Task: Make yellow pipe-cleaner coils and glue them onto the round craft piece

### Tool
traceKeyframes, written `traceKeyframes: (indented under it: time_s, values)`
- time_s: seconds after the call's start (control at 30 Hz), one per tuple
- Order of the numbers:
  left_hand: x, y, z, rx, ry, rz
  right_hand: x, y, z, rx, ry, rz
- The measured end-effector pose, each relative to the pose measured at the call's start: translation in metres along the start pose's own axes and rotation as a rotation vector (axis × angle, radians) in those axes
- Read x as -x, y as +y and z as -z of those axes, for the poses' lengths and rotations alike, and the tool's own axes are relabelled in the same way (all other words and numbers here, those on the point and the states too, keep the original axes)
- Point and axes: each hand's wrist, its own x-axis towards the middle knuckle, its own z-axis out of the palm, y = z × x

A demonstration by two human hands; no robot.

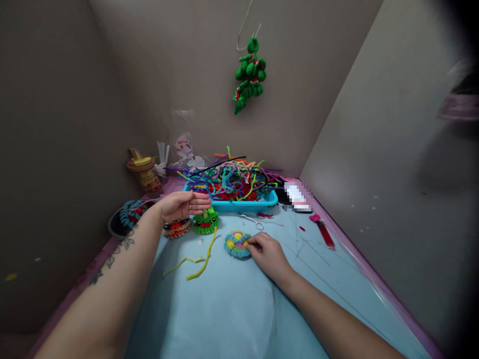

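Note:
My right hand (270, 257) pinches the right edge of a round pipe-cleaner figure (236, 244) in light blue, pink and yellow, which rests on the light blue table cover (232, 304). Its fingertips partly cover that edge. My left hand (185, 205) is stretched out flat, a ring on one finger, with nothing in it. Just below and behind it sit a green pipe-cleaner figure (205, 224) with eyes and a red mouth, and an orange-brown one (177, 229). Two loose yellow-green pipe cleaners lie nearby, the thicker one (205, 267) nearest the blue figure.
A blue tray (239, 204) heaped with colourful pipe cleaners (235, 177) stands at the back, scissors (252, 221) before it. Right are a blurred-out phone (298, 198) and a red strip (325, 233); left, a dark bowl (117, 228). A green ornament (250, 75) hangs above.

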Motion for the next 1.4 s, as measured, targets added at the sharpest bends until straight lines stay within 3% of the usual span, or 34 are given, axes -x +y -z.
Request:
traceKeyframes:
  time_s: [0.13, 0.23, 0.33, 0.43, 0.5, 0.67, 1.4]
  values:
    - [0.030, -0.013, -0.018, -0.042, 0.089, -0.125, 0.000, -0.001, 0.000, 0.020, -0.002, 0.005]
    - [0.046, -0.031, -0.035, -0.192, 0.226, -0.061, 0.000, -0.002, 0.000, 0.025, -0.004, 0.013]
    - [0.042, -0.039, -0.040, -0.253, 0.309, -0.046, 0.000, -0.003, 0.000, 0.022, -0.003, 0.009]
    - [0.021, -0.031, -0.035, -0.216, 0.420, -0.178, 0.000, -0.004, 0.001, 0.008, -0.008, -0.007]
    - [0.004, -0.023, -0.029, -0.185, 0.408, -0.193, 0.000, -0.004, 0.001, -0.005, -0.011, -0.021]
    - [-0.020, -0.017, -0.018, -0.168, 0.260, -0.003, -0.001, -0.006, 0.001, -0.017, -0.018, -0.023]
    - [-0.018, -0.023, -0.008, -0.100, 0.215, 0.040, 0.000, -0.004, 0.001, -0.005, -0.017, -0.014]
